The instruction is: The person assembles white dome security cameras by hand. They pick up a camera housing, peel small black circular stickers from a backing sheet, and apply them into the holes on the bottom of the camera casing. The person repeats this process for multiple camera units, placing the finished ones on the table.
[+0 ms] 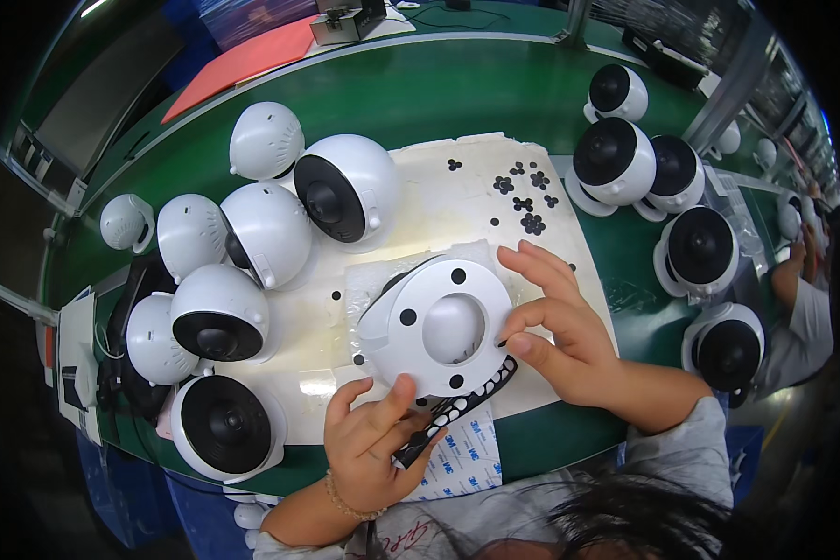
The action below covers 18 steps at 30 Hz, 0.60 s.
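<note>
A white dome-shaped camera lies in front of me with its round base [481,294] facing up, on a sheet of white foam [476,252]. Three round black pads [407,317] sit on the ring of that base, around a central hole. My right hand [574,345] pinches a small black pad [502,343] between thumb and index finger, at the right edge of the ring. In my left hand [373,443] is a black strip of punched-out pads [457,406], with its index finger raised near the base's lower edge.
Several white cameras with black fronts stand at the left, such as one camera [345,187]; several more, including another camera [700,245], line the right. Loose black pads [533,224] lie on the cream board [429,168]. A printed backing sheet [467,457] lies near me.
</note>
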Tool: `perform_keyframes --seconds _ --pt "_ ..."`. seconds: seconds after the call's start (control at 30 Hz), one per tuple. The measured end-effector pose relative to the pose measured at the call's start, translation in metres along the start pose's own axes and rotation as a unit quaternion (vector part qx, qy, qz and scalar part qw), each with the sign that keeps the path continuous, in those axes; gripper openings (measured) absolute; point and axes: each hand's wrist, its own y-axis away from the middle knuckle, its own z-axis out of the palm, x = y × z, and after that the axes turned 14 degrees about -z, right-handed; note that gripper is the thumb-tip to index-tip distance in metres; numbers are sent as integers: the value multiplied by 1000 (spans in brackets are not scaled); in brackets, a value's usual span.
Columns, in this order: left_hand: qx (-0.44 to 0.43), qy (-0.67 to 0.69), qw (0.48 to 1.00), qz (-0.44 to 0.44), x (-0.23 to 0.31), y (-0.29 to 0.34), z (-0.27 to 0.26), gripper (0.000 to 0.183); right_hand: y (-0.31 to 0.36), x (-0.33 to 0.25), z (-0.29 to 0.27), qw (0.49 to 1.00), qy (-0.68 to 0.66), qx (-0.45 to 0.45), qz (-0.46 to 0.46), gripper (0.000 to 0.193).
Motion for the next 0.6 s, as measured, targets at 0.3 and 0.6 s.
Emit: perform_keyframes --seconds 0.3,0.6 --pt "-4 -9 1000 -3 2 1 -2 20 0 2 1 999 36 3 -37 8" --pt "0 -11 1000 -1 0 2 0 20 14 12 3 945 265 13 -190 18"
